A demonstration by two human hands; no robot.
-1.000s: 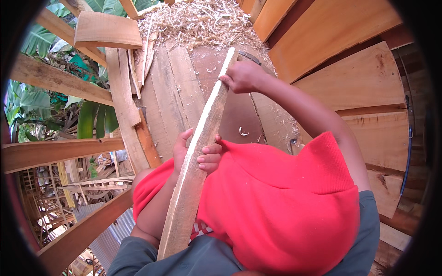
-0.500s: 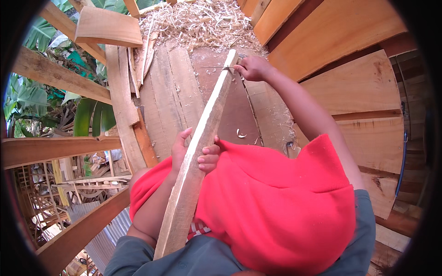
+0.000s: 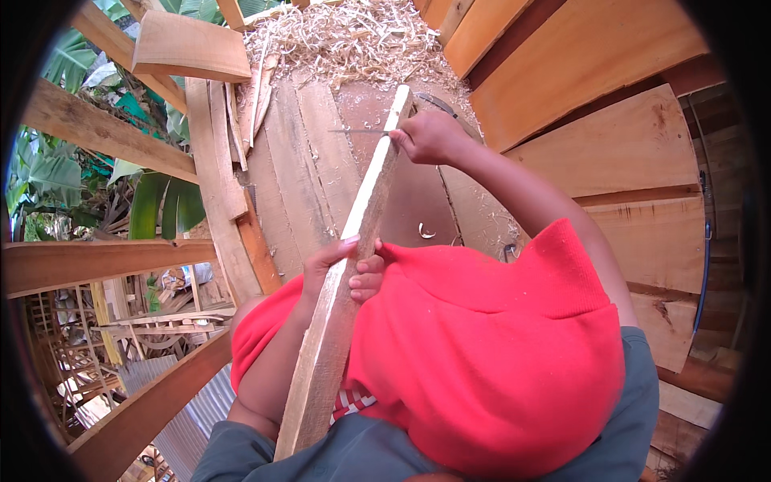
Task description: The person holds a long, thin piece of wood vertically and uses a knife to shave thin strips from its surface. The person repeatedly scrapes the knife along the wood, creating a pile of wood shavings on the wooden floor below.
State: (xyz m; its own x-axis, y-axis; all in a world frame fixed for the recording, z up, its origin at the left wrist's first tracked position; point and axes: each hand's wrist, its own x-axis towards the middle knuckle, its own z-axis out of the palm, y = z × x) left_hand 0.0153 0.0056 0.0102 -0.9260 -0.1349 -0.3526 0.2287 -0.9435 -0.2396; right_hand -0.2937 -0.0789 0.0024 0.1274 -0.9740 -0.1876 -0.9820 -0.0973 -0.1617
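A long wooden board (image 3: 345, 265) is leaning against the red-clad body; the left hand (image 3: 341, 269) is gripping its middle, fingers wrapping round its edges, while the right hand (image 3: 430, 136) near its far end is clenching a thin blade (image 3: 357, 131) crossing it, wood shavings (image 3: 353, 36) lying beyond that end

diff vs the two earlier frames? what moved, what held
The right hand slid up the long wooden plank toward its far end, taking along a thin metal blade that now pokes out left of the plank edge. No grip was taken or let go. The left hand stayed clasped around the plank's middle, and the plank kept its slant over the workbench.
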